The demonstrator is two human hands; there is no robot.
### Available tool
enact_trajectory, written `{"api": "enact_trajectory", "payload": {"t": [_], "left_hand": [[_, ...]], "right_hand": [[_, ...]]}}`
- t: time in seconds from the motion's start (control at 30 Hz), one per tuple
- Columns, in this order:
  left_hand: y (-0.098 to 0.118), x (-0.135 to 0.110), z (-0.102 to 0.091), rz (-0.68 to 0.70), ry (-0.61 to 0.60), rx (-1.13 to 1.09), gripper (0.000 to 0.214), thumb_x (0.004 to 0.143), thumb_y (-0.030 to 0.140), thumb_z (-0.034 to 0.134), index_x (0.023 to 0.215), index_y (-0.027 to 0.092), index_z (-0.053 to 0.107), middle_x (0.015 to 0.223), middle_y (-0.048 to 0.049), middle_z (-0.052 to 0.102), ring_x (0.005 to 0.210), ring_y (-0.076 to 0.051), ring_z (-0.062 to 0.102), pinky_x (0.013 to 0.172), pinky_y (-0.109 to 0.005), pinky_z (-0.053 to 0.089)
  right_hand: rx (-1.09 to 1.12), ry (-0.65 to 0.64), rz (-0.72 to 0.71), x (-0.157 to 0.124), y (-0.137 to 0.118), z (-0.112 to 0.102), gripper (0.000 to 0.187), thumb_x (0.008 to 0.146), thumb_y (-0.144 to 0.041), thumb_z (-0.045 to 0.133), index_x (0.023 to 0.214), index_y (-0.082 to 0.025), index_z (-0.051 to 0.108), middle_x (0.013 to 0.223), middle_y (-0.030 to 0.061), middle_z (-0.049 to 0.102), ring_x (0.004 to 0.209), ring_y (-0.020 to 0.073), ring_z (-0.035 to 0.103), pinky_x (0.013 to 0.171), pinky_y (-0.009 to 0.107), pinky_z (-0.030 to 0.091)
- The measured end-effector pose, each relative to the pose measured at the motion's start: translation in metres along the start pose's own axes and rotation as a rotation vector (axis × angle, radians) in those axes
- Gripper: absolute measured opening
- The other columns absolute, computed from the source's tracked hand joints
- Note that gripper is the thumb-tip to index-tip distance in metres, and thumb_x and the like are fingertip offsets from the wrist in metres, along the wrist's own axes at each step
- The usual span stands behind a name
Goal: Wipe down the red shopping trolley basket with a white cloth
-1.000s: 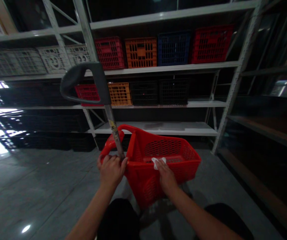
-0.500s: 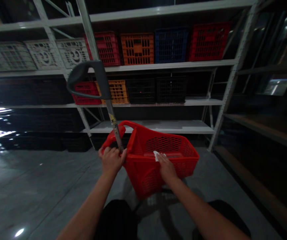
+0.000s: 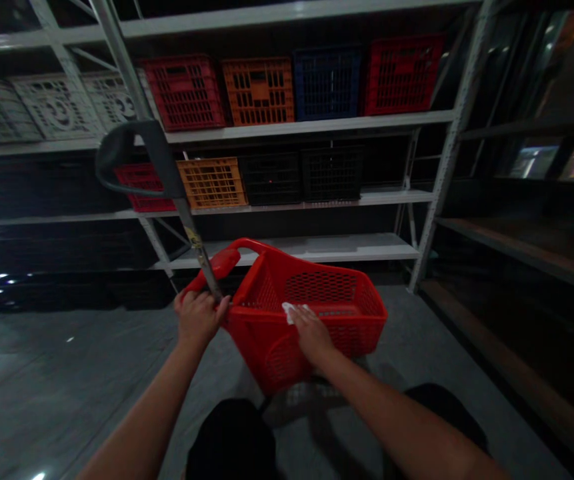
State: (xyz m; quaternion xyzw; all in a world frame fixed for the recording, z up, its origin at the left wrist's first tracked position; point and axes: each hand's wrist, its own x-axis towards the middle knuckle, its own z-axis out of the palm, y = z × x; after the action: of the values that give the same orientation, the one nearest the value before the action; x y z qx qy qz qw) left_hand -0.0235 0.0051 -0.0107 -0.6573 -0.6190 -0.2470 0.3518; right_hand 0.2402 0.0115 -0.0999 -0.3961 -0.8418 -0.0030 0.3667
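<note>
Red perforated plastic cart [image 3: 267, 333] at six o'clock of view. Left hand [image 3: 197, 321], at cart's nine o'clock, grasps thick red handle [image 3: 223, 264]; right hand [image 3: 311, 335] holds crumpled white wipe [image 3: 287, 311] on near rim [image 3: 257, 311].

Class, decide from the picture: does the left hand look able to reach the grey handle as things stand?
Probably yes, if the left hand lets go of the cart: the grey handle sits higher up on the pole, with nothing visible blocking the way.
</note>
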Motion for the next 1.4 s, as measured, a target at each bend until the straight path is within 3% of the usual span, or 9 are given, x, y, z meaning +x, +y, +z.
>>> {"api": "enact_trajectory", "payload": {"t": [0.17, 0.3, 0.4, 0.6, 0.73, 1.0, 1.13, 1.3, 1.4], "left_hand": [[-0.016, 0.004, 0.007, 0.016, -0.020, -0.011, 0.040, 0.080, 0.048, 0.039, 0.065, 0.019, 0.062, 0.067, -0.0068, 0.064, 0.083, -0.025, 0.051, 0.093, -0.043, 0.024], [-0.016, 0.007, 0.009, 0.010, -0.011, -0.011, 0.040, 0.080, 0.047, 0.039, 0.064, 0.019, 0.062, 0.065, -0.0073, 0.064, 0.083, -0.025, 0.051, 0.093, -0.043, 0.024], [-0.010, 0.010, 0.011, -0.005, -0.015, 0.008, 0.041, 0.080, 0.047, 0.038, 0.062, 0.018, 0.062, 0.065, -0.0074, 0.064, 0.082, -0.025, 0.052, 0.092, -0.044, 0.024], [0.001, 0.016, 0.015, -0.035, 0.004, 0.014, 0.041, 0.080, 0.047, 0.038, 0.062, 0.019, 0.062, 0.068, -0.0073, 0.065, 0.082, -0.025, 0.052, 0.092, -0.043, 0.024], [0.000, 0.020, 0.018, -0.039, 0.014, -0.003, 0.041, 0.080, 0.048, 0.039, 0.062, 0.018, 0.061, 0.066, -0.0079, 0.064, 0.082, -0.025, 0.053, 0.092, -0.043, 0.025], [-0.021, 0.026, 0.038, 0.051, -0.056, -0.019, 0.042, 0.081, 0.049, 0.038, 0.065, 0.018, 0.060, 0.072, -0.0074, 0.064, 0.089, -0.026, 0.051, 0.096, -0.046, 0.023], [-0.024, 0.031, 0.042, 0.059, -0.098, -0.004, 0.045, 0.085, 0.048, 0.029, 0.082, 0.016, 0.060, 0.096, -0.0096, 0.063, 0.104, -0.029, 0.048, 0.100, -0.055, 0.014], [0.024, 0.023, 0.035, -0.299, 0.148, -0.145, 0.058, 0.085, 0.046, 0.032, 0.126, 0.004, 0.035, 0.138, -0.0248, 0.029, 0.131, -0.035, 0.018, 0.101, -0.057, 0.017], [0.087, 0.006, 0.030, -0.222, 0.117, -0.282, 0.050, 0.085, 0.040, 0.036, 0.124, 0.010, 0.040, 0.140, -0.0200, 0.029, 0.133, -0.031, 0.018, 0.104, -0.054, 0.017]], "right_hand": [[-0.173, 0.032, 0.171, -0.080, 0.086, -0.047, 0.064, 0.073, 0.003, 0.031, 0.133, -0.019, 0.039, 0.133, 0.0037, 0.047, 0.125, 0.0175, 0.038, 0.105, 0.042, 0.029], [-0.208, 0.118, 0.279, -0.101, 0.105, -0.057, 0.067, 0.070, 0.004, 0.031, 0.132, -0.018, 0.041, 0.131, 0.0047, 0.048, 0.124, 0.0178, 0.039, 0.105, 0.043, 0.030], [-0.132, 0.113, 0.253, -0.072, 0.074, -0.032, 0.062, 0.073, 0.004, 0.030, 0.130, -0.015, 0.044, 0.129, 0.0061, 0.050, 0.124, 0.0179, 0.039, 0.106, 0.042, 0.029], [0.069, 0.050, 0.057, 0.037, -0.028, 0.037, 0.053, 0.080, -0.002, 0.034, 0.132, -0.012, 0.040, 0.132, 0.0090, 0.046, 0.126, 0.0169, 0.036, 0.106, 0.038, 0.028], [0.070, 0.027, -0.062, 0.066, -0.047, 0.042, 0.053, 0.082, -0.007, 0.037, 0.135, -0.011, 0.034, 0.137, 0.0093, 0.040, 0.128, 0.0167, 0.031, 0.107, 0.035, 0.025], [-0.118, -0.022, 0.056, -0.034, 0.068, -0.026, 0.058, 0.078, 0.000, 0.032, 0.134, -0.017, 0.037, 0.135, 0.0059, 0.044, 0.126, 0.0166, 0.036, 0.106, 0.040, 0.026], [-0.215, 0.009, 0.223, -0.090, 0.127, -0.065, 0.066, 0.072, 0.004, 0.032, 0.133, -0.021, 0.038, 0.133, 0.0032, 0.046, 0.126, 0.0171, 0.037, 0.106, 0.043, 0.026], [-0.204, 0.118, 0.296, -0.113, 0.138, -0.063, 0.060, 0.077, 0.001, 0.030, 0.131, -0.022, 0.042, 0.131, 0.0037, 0.048, 0.124, 0.0178, 0.040, 0.103, 0.045, 0.030], [-0.178, 0.190, 0.243, -0.111, 0.117, -0.045, 0.054, 0.082, -0.004, 0.031, 0.132, -0.022, 0.040, 0.130, 0.0046, 0.049, 0.125, 0.0195, 0.039, 0.102, 0.047, 0.032]]}}
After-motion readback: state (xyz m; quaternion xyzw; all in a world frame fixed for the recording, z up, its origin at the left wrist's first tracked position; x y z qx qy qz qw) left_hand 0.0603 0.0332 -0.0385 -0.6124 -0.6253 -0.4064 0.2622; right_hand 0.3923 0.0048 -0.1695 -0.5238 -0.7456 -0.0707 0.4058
